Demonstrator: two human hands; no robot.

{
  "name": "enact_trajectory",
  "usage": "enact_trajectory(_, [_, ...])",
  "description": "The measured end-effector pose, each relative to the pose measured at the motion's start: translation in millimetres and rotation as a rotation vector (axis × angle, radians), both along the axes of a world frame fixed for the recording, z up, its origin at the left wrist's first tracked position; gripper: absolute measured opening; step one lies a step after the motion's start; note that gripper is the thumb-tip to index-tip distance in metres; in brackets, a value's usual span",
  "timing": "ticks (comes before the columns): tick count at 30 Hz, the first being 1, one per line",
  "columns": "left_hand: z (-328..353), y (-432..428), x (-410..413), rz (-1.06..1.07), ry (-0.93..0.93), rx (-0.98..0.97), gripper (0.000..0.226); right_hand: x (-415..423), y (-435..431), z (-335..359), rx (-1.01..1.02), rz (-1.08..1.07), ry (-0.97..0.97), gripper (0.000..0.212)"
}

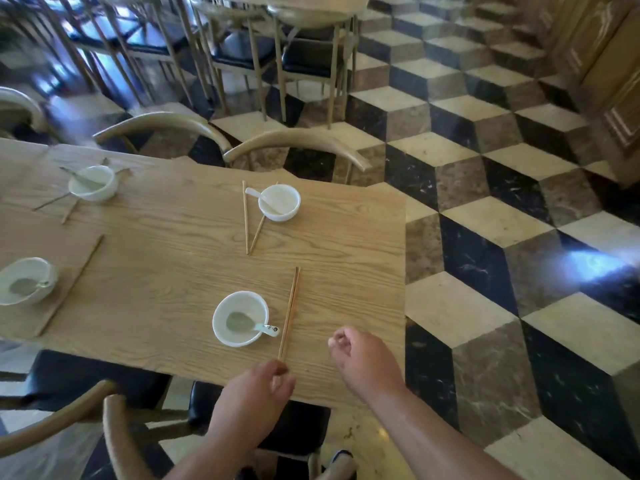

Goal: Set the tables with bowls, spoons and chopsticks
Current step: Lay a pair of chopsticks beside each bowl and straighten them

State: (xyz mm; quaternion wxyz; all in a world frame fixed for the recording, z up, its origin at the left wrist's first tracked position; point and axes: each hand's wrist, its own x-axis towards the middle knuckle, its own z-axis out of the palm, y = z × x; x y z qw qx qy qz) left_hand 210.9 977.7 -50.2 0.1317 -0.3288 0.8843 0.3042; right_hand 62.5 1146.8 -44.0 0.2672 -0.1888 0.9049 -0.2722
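head view: blurred left bowls [27, 280]

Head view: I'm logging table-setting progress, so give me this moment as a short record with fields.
surface: wooden table
bowls visible: four, each with a spoon
nearest bowl: spoon inside, handle pointing right
nearest chopsticks: paired, right of that bowl
far chopsticks: splayed in a V, one under the far bowl
left hand: fingertips at near end of nearest chopsticks
right hand: loosely curled, empty
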Motion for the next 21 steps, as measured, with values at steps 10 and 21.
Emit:
enact_trajectory(10, [104, 49, -97, -0.323, 0.177, -0.067, 0.084, -12, 78, 109, 0.078, -0.033, 0.348, 0.088])
enact_trajectory(21, [159, 200, -178, -0.533, 0.183, -0.053, 0.085, -68, 242, 147, 0.101, -0.256, 0.481, 0.085])
